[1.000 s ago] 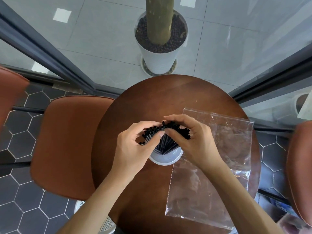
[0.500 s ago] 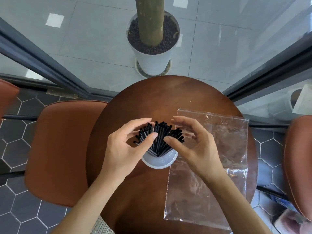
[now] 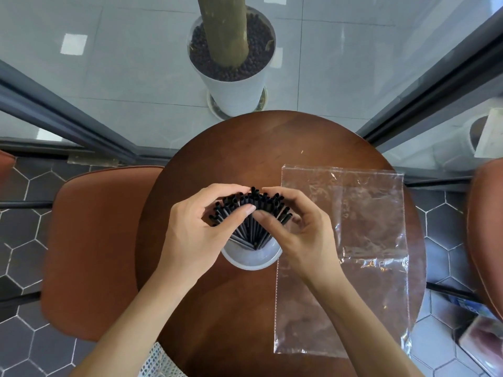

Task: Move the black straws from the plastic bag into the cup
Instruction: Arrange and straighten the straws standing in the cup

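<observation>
Here the black straws [image 3: 251,213] stand fanned in the white cup [image 3: 251,258] at the bench's [image 3: 245,148] centre, bag [image 3: 343,257] at three o'clock apparently empty; left hand [image 3: 194,236] and right hand [image 3: 295,234], each grip cupped loosely round them, should gather tops inward gently without tipping the cup.

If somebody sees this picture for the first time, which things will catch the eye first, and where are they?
First, the fan of black straws standing in the white cup at the middle of the round wooden table, with the left hand and the right hand cupped around them. Next, the clear plastic bag lying flat, right of the cup.
</observation>
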